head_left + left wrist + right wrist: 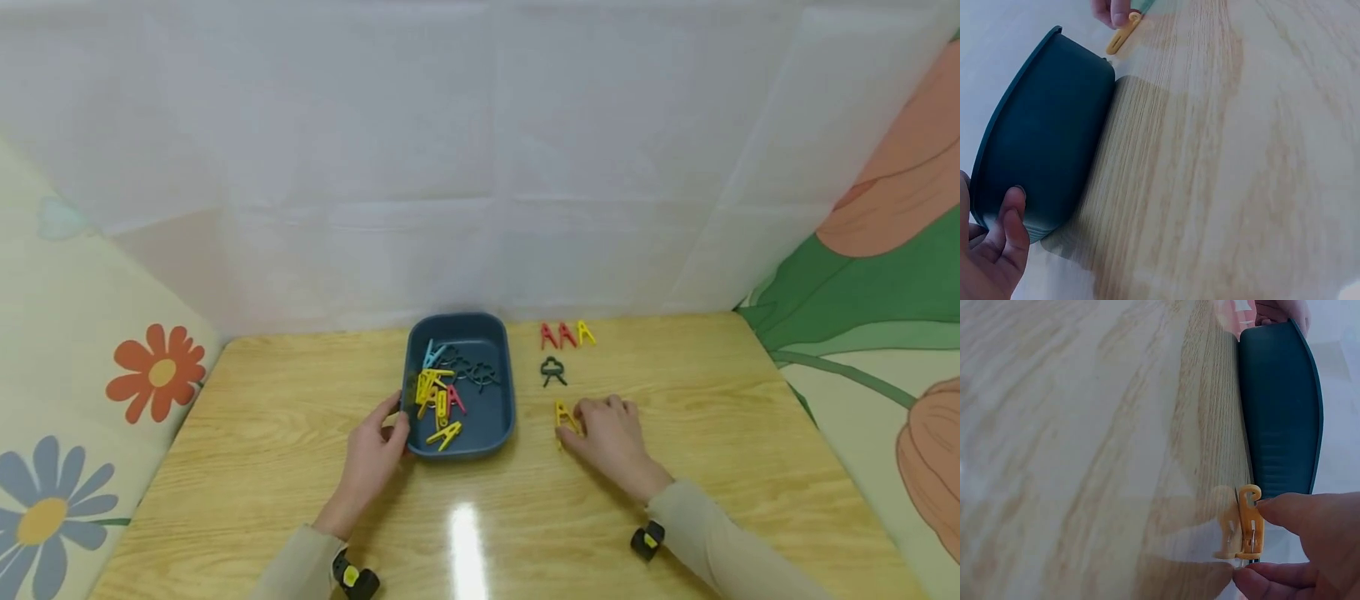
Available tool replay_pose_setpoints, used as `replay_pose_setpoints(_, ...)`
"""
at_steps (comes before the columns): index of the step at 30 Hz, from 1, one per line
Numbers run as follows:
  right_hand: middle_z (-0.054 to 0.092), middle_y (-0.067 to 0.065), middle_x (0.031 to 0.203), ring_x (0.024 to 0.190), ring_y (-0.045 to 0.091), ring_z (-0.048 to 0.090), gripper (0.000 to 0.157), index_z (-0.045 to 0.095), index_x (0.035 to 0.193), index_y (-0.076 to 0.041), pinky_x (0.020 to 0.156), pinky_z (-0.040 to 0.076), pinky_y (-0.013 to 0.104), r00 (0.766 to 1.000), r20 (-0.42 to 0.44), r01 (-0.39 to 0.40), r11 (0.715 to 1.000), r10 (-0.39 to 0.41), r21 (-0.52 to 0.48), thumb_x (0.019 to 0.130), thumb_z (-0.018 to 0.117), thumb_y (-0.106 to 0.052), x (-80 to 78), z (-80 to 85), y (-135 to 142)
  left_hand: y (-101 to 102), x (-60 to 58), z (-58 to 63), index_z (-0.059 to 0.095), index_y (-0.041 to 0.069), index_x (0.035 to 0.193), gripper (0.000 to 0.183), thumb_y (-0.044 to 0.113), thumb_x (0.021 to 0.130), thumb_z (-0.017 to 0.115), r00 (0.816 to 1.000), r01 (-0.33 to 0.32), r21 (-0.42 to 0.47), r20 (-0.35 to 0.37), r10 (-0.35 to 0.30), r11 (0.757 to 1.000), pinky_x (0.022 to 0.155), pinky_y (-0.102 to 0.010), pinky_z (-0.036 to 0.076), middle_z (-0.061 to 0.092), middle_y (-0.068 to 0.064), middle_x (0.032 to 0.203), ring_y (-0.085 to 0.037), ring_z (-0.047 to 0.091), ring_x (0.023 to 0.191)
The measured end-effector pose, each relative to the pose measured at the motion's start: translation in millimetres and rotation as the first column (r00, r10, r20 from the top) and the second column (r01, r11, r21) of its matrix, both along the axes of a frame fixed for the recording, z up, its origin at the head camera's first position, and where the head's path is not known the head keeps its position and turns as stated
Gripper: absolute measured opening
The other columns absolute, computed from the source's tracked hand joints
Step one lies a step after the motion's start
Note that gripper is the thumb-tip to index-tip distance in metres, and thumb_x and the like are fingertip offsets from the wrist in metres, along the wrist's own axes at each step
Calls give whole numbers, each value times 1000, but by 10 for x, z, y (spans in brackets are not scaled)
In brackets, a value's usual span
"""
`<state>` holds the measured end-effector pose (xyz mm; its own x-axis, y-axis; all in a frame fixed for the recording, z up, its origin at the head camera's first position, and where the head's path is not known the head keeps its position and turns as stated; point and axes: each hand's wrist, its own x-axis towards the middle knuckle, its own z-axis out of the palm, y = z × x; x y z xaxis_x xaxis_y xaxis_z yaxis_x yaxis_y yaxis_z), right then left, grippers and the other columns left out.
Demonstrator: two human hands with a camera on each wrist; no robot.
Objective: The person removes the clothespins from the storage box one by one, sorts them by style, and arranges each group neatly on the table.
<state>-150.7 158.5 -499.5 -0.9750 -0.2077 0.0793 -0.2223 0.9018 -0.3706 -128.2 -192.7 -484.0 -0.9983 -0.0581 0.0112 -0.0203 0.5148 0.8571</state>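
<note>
Left hand point(375, 450): grip clamped on blue tray point(483, 421) | right hand point(611, 433): grip pinching 1 yellow clip point(1252, 520)

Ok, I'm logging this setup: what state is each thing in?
Dark blue tray, upright, partly filled
Clips inside, jumbled
Left hand, holding tray corner
Right hand, pinching yellow clothespin
That yellow clothespin, pinched
Dark green clip, loose
Two red clothespins, loose, side by side
Far yellow clothespin, loose beside them
</note>
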Motion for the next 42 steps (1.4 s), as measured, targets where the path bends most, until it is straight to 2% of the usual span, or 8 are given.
replay_pose_setpoints(4, 56, -5, 73, 85, 24, 50, 33, 73, 100, -10, 86, 36, 47, 1000, -7, -16, 1000, 16, -13, 93, 76, -43, -8, -7, 12, 16, 12, 6, 47, 1, 155, 49, 13, 108, 52, 1000, -8, -7, -24, 8, 1000, 55, -28, 55, 58, -21, 145, -19, 69, 76)
replay_pose_setpoints(12, 55, -5, 71, 86, 26, 52, 31, 72, 94, -10, 84, 36, 46, 1000, -18, -25, 999, 24, -32, 93, 75, -41, -52, -41, 22, 36, 20, 24, 50, 0, 152, 46, 10, 107, 53, 998, -17, -30, -64, 15, 999, 55, -25, 54, 61, -22, 140, -13, 67, 70)
replay_pose_setpoints(23, 55, -4, 71, 87, 26, 53, 32, 73, 97, -10, 86, 36, 48, 1000, -22, -17, 999, 17, -27, 93, 75, -41, -45, -31, 19, 40, 13, 27, 49, 1, 153, 47, 11, 108, 52, 999, -20, -43, -48, 18, 999, 58, -25, 55, 59, -21, 144, -16, 67, 72)
replay_pose_setpoints(28, 61, -2, 74, 88, 28, 56, 35, 74, 100, -8, 90, 38, 51, 999, -37, -14, 1000, 13, -26, 94, 75, -42, -52, -14, 30, 44, 5, 12, 49, 2, 153, 47, 12, 108, 52, 999, -17, -40, -50, 15, 999, 58, -25, 56, 60, -21, 143, -16, 67, 73)
replay_pose_setpoints(32, 67, 3, 78, 87, 30, 60, 36, 75, 103, -5, 88, 44, 51, 996, -90, -24, 999, 21, -32, 96, 72, -40, -113, 74, 55, 48, 4, -2, 49, 1, 153, 47, 12, 107, 53, 997, -16, -38, -73, 13, 999, 58, -25, 55, 60, -21, 142, -16, 67, 73)
replay_pose_setpoints(37, 71, 10, 84, 74, 26, 64, 29, 73, 101, -1, 66, 54, 41, 984, -162, -80, 996, 71, -47, 98, 72, -30, -275, 279, 54, 46, 15, -18, 50, 0, 152, 47, 10, 107, 53, 995, -25, -49, -93, 20, 998, 58, -24, 55, 61, -21, 141, -15, 67, 72)
replay_pose_setpoints(42, 72, 10, 89, 68, 19, 62, 25, 72, 102, -3, 56, 51, 34, 987, -121, -113, 989, 102, -91, 100, 71, -28, -435, 562, -23, 50, 23, -25, 49, 1, 153, 47, 12, 107, 52, 995, -29, -64, -92, 23, 997, 58, -24, 54, 61, -20, 142, -17, 66, 72)
